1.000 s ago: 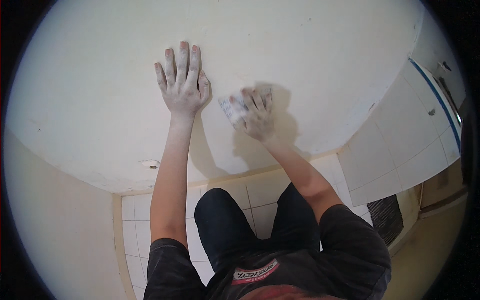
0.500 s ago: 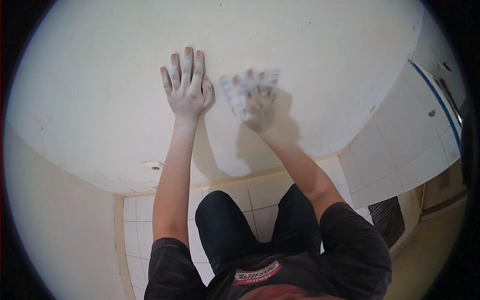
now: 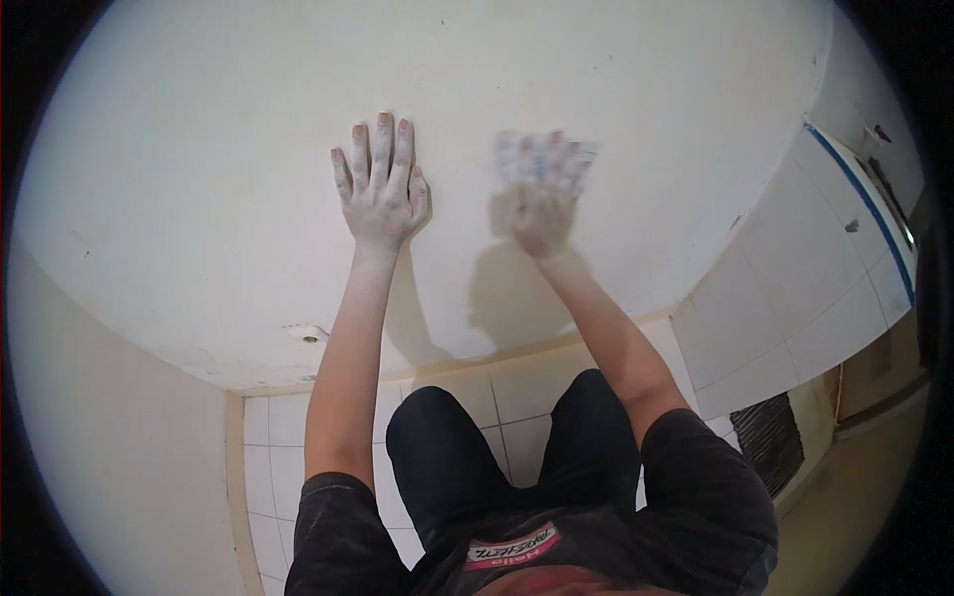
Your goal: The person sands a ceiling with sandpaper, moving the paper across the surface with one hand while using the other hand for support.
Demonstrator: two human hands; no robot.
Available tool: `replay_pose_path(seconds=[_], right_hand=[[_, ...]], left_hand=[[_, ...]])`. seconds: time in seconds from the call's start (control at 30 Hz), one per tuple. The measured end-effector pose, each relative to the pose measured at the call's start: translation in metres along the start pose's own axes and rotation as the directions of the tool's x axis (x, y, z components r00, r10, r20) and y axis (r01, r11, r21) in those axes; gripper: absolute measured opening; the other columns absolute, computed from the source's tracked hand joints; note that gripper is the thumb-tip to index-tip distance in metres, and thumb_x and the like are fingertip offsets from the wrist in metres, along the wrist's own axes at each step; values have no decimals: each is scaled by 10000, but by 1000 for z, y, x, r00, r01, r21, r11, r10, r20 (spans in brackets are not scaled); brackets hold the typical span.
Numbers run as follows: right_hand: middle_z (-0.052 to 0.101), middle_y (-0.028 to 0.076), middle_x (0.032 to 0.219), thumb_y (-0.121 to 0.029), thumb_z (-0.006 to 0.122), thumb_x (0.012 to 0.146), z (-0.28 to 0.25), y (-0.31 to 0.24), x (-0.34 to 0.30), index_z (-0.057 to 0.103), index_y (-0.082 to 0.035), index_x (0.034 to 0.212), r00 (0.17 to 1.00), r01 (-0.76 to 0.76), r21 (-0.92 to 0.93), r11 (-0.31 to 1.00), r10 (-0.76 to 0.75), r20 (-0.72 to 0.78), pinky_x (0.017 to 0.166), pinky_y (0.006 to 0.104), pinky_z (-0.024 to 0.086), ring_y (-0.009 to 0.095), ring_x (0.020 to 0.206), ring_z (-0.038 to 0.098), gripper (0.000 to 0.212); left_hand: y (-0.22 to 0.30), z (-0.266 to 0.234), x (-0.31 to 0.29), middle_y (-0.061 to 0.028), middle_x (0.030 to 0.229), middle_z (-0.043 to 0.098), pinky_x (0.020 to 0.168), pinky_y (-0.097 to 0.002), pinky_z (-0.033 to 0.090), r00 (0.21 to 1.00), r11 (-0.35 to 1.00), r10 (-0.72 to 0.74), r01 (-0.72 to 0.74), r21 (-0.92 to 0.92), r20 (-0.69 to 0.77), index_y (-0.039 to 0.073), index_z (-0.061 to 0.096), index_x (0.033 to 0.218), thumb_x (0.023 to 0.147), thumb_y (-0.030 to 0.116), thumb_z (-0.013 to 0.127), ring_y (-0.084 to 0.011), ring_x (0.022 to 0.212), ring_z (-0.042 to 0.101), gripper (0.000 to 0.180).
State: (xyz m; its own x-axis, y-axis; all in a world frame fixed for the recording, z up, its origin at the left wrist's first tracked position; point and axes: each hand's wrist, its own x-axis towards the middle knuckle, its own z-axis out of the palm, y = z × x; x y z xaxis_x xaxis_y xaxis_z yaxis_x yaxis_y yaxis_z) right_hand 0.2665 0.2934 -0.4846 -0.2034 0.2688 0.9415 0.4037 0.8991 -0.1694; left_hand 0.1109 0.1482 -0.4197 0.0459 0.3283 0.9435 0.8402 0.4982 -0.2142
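Sweeping a pale, blue-marked sheet (image 3: 509, 159) rightward and slightly up across the cream wall (image 3: 248, 179) with the right hand (image 3: 542, 214), opening a wider gap from the left hand (image 3: 381, 199) than half a second ago. Now pressing over a patch farther right, well apart from the left thumb and, judging by the blur, probably mid-stroke; so likely rubbing a different area than before. Laying the right fingers over the sheet, with its corners showing past them; too smeared to tell how far curled, or whether pinching an edge. Keeping the left hand planted flat on the wall, fingers straight and slightly spread, whitened, holding nothing; apparently serving as a brace. Casting a soft shadow (image 3: 512, 293) below the right hand. Leaving untouched a small round opening (image 3: 310, 339) low on the wall, just beside the left forearm (image 3: 343, 397).
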Motion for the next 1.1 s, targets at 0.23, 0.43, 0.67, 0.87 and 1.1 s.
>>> replay_pose_path(seconds=[0.23, 0.43, 0.67, 0.87, 1.1], right_hand=[[350, -19, 1556, -433, 521, 913, 2, 20, -58, 485, -339, 1424, 799, 469, 47, 882, -446, 403, 1162, 579, 129, 214, 1455, 264, 521], [359, 137, 1537, -348, 531, 913, -18, 43, -11, 494, -231, 1434, 974, 187, -156, 970, -163, 155, 1151, 603, 126, 372, 1446, 246, 536], [315, 79, 1571, -445, 564, 872, -10, -9, -10, 391, -288, 1494, 951, 210, -140, 968, -169, 259, 1160, 596, 109, 326, 1459, 242, 664], [346, 7, 1561, -433, 558, 871, -11, 24, -52, 432, -348, 1463, 837, 365, 118, 923, -381, 392, 1167, 582, 106, 285, 1460, 255, 611], [342, 119, 1552, -413, 532, 893, -12, 2, 18, 465, -255, 1454, 998, 51, -104, 993, -48, 37, 1151, 576, 121, 332, 1442, 277, 586]], left_hand=[[-2, 0, -6, -62, 1542, 379, 1213, -492, 81, 999, 999, 37, -37, 27, 25, 155, 446, 1463, 955, 292, 375, -275, 1471, 240, 530], [-5, -4, 1, -67, 1540, 381, 1212, -494, 77, 998, 998, 55, -55, 14, 25, 151, 445, 1463, 949, 284, 380, -278, 1471, 239, 535], [-5, -7, 2, -75, 1536, 387, 1211, -501, 75, 998, 998, 54, -54, 12, 17, 138, 449, 1459, 928, 265, 392, -282, 1471, 240, 549], [-3, -6, -1, -70, 1532, 395, 1211, -500, 80, 999, 999, 41, -42, 25, 32, 146, 457, 1455, 932, 264, 401, -282, 1469, 246, 539], [-3, -6, 2, -61, 1536, 391, 1213, -495, 84, 998, 998, 55, -56, 29, 7, 154, 459, 1454, 932, 268, 402, -279, 1469, 246, 537]])
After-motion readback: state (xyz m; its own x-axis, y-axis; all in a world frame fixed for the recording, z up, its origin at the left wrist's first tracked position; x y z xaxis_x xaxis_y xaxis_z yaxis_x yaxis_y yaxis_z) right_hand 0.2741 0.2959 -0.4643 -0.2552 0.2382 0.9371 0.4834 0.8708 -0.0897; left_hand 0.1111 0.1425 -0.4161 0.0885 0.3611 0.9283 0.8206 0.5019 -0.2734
